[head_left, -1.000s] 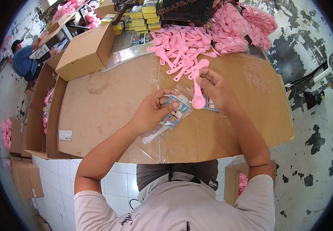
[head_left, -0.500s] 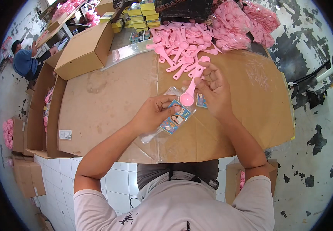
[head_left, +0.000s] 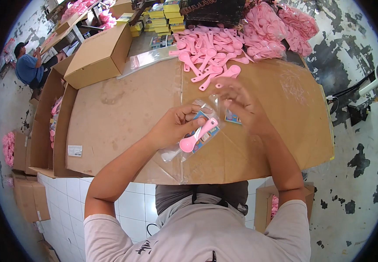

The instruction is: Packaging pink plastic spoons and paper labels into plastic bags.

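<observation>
My left hand (head_left: pixel 178 126) pinches a clear plastic bag (head_left: pixel 168 155) with a colourful printed card (head_left: pixel 207 136) at its thumb. A pink measuring spoon (head_left: pixel 197 136) lies slantwise over the card, its bowl toward me; whether it is inside the bag I cannot tell. To the right, my right hand (head_left: pixel 243 105) is lifted, slightly blurred, its fingers apart with no spoon in them. Under its wrist side, a second printed card (head_left: pixel 232 117) lies on the cardboard-covered table (head_left: pixel 123 118). Beyond both hands spreads a heap of pink measuring spoons (head_left: pixel 208 50).
Bagged pink spoons (head_left: pixel 265 28) sit at the back right. A closed cardboard box (head_left: pixel 95 56) and flat clear plastic sleeves (head_left: pixel 149 57) are at the back left, near stacks of yellow-edged cards (head_left: pixel 156 19). An open carton (head_left: pixel 60 122) borders the left edge. Another person (head_left: pixel 29 67) is far left.
The pink spoon has moved from my right hand down onto the card at my left hand. My right hand has let go of it, its fingers now spread.
</observation>
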`<state>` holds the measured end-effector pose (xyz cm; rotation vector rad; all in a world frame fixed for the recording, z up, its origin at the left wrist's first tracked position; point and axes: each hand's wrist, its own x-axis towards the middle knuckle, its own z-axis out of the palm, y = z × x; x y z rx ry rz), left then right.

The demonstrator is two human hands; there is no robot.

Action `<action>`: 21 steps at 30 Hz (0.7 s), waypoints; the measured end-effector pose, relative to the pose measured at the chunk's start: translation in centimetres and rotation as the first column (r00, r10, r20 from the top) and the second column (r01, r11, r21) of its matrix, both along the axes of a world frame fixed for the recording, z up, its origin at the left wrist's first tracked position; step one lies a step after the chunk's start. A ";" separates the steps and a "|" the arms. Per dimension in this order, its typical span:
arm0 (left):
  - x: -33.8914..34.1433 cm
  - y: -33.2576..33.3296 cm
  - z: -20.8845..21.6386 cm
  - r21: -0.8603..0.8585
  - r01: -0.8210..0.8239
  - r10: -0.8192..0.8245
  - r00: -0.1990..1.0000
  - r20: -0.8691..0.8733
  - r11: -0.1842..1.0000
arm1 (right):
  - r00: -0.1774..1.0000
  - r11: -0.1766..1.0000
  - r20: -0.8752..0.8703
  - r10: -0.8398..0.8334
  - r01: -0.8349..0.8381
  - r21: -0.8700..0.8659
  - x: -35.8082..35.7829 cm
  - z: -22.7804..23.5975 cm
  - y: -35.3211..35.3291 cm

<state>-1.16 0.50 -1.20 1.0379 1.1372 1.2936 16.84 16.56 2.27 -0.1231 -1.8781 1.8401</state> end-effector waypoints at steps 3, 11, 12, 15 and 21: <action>0.1 -0.2 0.1 0.020 0.098 -0.100 0.992 0.074 0.995 | 0.996 0.761 0.049 0.072 -0.086 0.643 0.7 1.6 0.7; -0.8 -0.6 0.2 0.043 0.225 -0.229 0.959 0.169 0.973 | 1.000 0.848 -0.001 -0.013 0.012 0.531 0.4 4.3 -0.8; -0.8 -0.6 0.2 0.048 0.226 -0.231 0.958 0.167 0.973 | 1.000 0.795 -0.003 0.012 -0.008 0.607 0.4 4.4 -0.8; -0.8 -0.7 0.1 0.052 0.262 -0.267 0.949 0.168 0.964 | 0.996 0.773 0.023 0.087 -0.082 0.629 0.5 4.9 -0.7; 0.3 -0.6 1.1 0.043 0.126 -0.132 0.968 0.214 0.991 | 0.942 0.634 -0.334 -0.028 0.275 0.723 0.7 9.1 -1.7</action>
